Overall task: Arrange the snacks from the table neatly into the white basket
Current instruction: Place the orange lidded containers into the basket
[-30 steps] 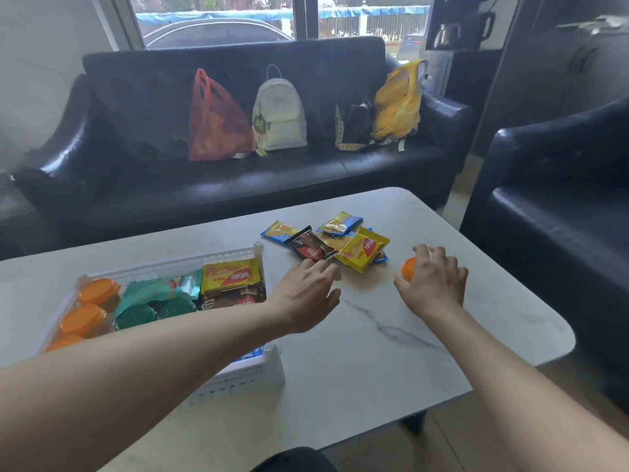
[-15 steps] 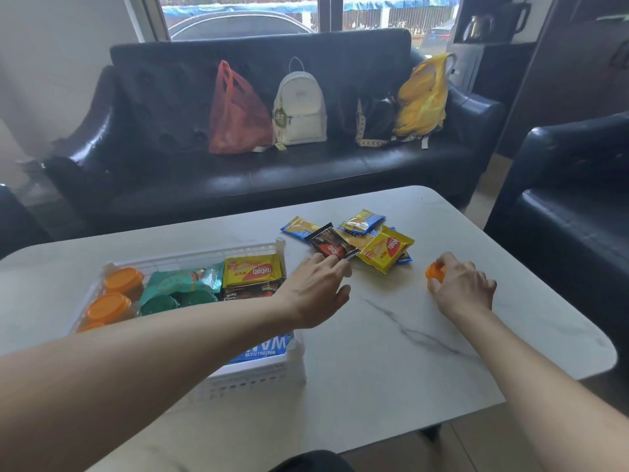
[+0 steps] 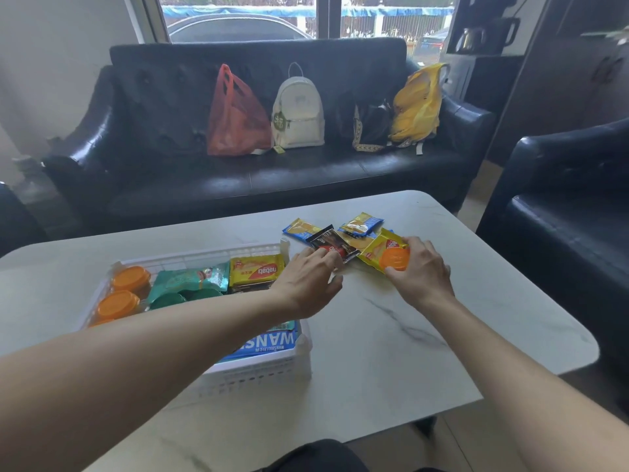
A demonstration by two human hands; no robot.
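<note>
A: What surrounds the work, and what stands in the way?

B: A marble-look table (image 3: 391,352) carries the white basket (image 3: 265,371) on its left part. Behind it a black sofa (image 3: 258,178) holds a red plastic bag (image 3: 235,120), a white backpack (image 3: 299,110), a dark bag (image 3: 371,126) and a yellow plastic bag (image 3: 417,103). A black armchair (image 3: 571,212) stands at the right. The person's left forearm crosses over the basket's near half and covers much of what lies in it.

A: And the hands?

B: The left hand (image 3: 308,284) reaches past the basket's right end, fingers loosely extended, fingertips touching the black-and-red packet (image 3: 328,245) in the loose pile of snack packets (image 3: 354,238) beyond the basket; it grasps nothing. The right hand (image 3: 422,270) grips an orange-lidded cup (image 3: 394,258) in its thumb and fingers, over the yellow packet (image 3: 377,250) at the pile's right edge.

A: What is hard to make out?

B: Inside the basket show two orange-lidded cups (image 3: 124,291), green-lidded cups (image 3: 185,296), a teal packet (image 3: 190,277), a yellow wafer packet (image 3: 257,269) and a blue packet (image 3: 269,340) whose lettering is partly hidden by the arm. A third orange lid at the near left is mostly hidden. Whether the held cup touches the yellow packet cannot be told.
</note>
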